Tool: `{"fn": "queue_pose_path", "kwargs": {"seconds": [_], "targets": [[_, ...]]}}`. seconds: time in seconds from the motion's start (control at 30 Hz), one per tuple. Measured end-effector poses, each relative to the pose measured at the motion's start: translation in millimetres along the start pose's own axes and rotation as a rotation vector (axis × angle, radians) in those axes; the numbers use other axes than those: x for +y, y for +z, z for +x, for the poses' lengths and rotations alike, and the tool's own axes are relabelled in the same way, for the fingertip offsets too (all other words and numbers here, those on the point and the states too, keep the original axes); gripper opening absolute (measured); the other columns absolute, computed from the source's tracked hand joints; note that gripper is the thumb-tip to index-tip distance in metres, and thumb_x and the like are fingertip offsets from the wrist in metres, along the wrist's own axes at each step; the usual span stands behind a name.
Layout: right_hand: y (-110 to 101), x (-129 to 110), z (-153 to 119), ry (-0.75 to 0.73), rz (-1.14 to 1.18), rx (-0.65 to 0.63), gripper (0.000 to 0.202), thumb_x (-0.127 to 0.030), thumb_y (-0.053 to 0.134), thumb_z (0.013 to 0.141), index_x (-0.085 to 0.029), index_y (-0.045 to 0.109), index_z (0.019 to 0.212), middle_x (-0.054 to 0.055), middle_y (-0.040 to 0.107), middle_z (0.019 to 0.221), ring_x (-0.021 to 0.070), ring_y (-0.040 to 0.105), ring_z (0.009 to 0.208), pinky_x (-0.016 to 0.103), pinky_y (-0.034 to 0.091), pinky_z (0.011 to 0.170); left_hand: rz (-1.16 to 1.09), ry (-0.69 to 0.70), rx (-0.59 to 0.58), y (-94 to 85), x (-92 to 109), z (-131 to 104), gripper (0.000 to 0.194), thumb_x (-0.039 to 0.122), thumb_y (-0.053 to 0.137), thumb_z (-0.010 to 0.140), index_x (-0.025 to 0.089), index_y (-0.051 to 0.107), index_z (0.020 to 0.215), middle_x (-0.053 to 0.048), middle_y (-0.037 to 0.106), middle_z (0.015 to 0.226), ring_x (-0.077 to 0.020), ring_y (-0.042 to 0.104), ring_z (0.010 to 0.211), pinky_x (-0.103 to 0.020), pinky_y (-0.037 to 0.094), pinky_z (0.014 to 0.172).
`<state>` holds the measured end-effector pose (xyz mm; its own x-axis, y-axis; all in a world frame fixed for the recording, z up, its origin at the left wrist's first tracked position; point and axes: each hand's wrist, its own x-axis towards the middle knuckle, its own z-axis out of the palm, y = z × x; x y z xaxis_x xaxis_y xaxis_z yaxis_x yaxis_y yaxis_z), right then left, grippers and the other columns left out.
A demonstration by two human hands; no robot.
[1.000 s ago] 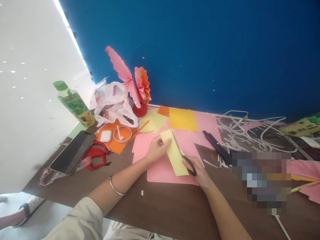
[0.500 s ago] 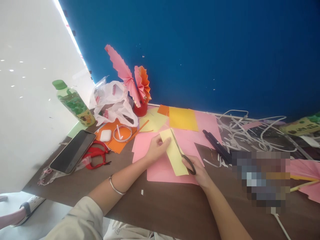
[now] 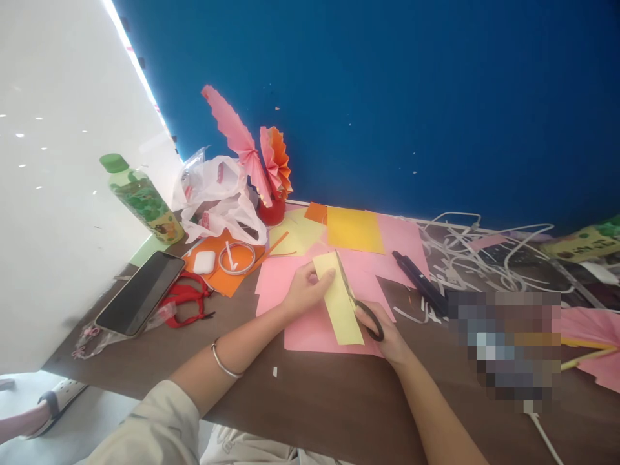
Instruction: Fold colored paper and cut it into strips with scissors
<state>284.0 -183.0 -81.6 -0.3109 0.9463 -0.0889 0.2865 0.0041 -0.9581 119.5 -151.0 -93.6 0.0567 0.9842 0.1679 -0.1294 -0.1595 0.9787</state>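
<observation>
Between thumb and fingers, my left hand (image 3: 309, 287) pinches the upper left side of a pale yellow paper strip (image 3: 345, 318). My right hand (image 3: 382, 332) is closed on the black handles of a pair of scissors (image 3: 372, 319). The blades lie along the strip's right edge, pointing up and away from me. Beneath the strip are pink paper sheets (image 3: 310, 334) on the dark table (image 3: 339, 394). Whether the blades touch the paper is hard to tell. Part of the right fingers is hidden behind the strip and handles.
To the left are a phone (image 3: 140, 294), red straps (image 3: 186, 300), a white case (image 3: 204, 262) and a green bottle (image 3: 145, 203). Folded paper fans (image 3: 247, 155) stand behind beside a plastic bag (image 3: 217, 187). Tangled white cables (image 3: 513, 271) and a black rod-like object (image 3: 420, 284) lie right.
The scissors and right fingers have shifted slightly right, away from the strip's middle. The strip's top has moved a little right with my left hand, which still pinches it.
</observation>
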Motion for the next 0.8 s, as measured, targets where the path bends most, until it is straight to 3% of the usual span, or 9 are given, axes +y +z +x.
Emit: {"fn": "queue_pose_path", "kwargs": {"seconds": [0.8], "targets": [[3.0, -2.4, 2.3, 0.025, 0.075, -0.064, 0.048, -0.059, 0.053, 0.073, -0.018, 0.044, 0.050, -0.001, 0.040, 0.051, 0.0133, 0.040, 0.053, 0.025, 0.032, 0.050, 0.032, 0.005, 0.037, -0.3, 1.1, 1.6, 0.021, 0.032, 0.051, 0.079, 0.014, 0.056, 0.069, -0.001, 0.056, 0.070, -0.0128, 0.051, 0.067, -0.023, 0.041, 0.060]]}}
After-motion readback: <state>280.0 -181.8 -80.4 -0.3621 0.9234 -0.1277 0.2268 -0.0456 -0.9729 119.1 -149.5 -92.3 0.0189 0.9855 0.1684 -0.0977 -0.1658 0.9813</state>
